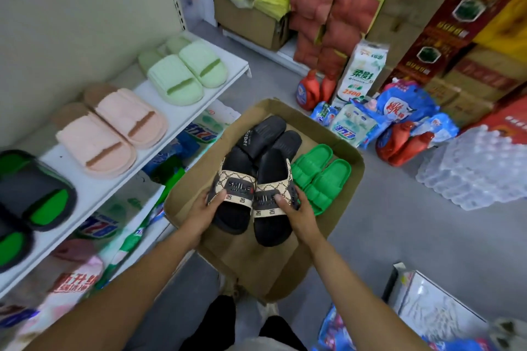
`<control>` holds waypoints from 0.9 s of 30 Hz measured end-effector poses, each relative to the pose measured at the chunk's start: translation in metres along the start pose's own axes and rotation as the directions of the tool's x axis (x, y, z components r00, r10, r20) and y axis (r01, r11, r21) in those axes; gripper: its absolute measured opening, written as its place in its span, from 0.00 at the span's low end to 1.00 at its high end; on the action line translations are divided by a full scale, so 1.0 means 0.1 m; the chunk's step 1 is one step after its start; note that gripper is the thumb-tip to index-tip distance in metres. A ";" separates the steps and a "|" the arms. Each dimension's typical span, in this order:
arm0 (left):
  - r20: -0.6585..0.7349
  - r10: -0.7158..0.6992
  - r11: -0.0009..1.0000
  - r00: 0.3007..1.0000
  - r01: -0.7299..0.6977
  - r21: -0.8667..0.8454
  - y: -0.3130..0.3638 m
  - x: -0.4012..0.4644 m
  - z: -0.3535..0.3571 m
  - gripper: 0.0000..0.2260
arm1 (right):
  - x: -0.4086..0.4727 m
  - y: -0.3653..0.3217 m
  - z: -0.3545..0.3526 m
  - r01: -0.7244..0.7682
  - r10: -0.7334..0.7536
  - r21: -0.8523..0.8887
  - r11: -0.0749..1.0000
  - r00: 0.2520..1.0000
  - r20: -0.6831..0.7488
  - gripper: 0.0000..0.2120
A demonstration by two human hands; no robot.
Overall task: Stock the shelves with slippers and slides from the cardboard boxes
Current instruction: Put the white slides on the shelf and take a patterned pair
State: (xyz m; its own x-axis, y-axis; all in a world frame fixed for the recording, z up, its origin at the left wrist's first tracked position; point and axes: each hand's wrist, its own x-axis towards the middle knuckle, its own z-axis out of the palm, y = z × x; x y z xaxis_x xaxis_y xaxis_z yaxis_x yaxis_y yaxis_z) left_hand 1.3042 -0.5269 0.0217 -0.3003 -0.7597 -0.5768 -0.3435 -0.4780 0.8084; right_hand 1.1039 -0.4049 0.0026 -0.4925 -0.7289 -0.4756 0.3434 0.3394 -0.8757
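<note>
While over the box (199, 179), both hands grip slides (251, 196)

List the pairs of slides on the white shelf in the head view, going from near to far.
Black slides with green footbeds → pink slides → light green slides. All three pairs rest on the white shelf; more light green ones sit behind the last pair.

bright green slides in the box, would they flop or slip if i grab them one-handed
The bright green slides look thick and moulded in one piece, so probably stiff and light for their bulk. Their ribbed straps should give a fair grip. They lie flat side by side in the cardboard box, so unlikely to roll.
</note>
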 end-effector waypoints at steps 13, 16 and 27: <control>-0.179 0.221 0.876 0.959 -0.276 -0.395 1.08 -1.25 -0.04 0.25 | -0.62 -1.56 0.06 0.327 -0.328 0.028 0.945 0.939 0.099 0.21; -0.261 0.266 0.809 0.928 -0.362 -0.463 1.18 -1.55 -0.21 0.24 | -0.75 -1.78 0.25 0.382 -0.383 0.043 0.923 0.901 0.203 0.20; -0.521 0.329 0.691 0.788 -0.577 -0.436 1.20 -2.64 -1.23 0.18 | -1.58 -2.07 1.36 0.397 -0.347 0.020 0.918 0.775 0.528 0.25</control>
State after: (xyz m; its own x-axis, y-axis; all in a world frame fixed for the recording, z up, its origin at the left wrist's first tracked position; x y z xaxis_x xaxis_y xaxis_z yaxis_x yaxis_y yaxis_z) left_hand 1.4518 -0.4376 0.2857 0.1141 -0.9853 -0.1274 0.3244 -0.0843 0.9422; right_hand 1.2194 -0.4405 0.2702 -0.0788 -0.9967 -0.0211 0.1358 0.0102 -0.9907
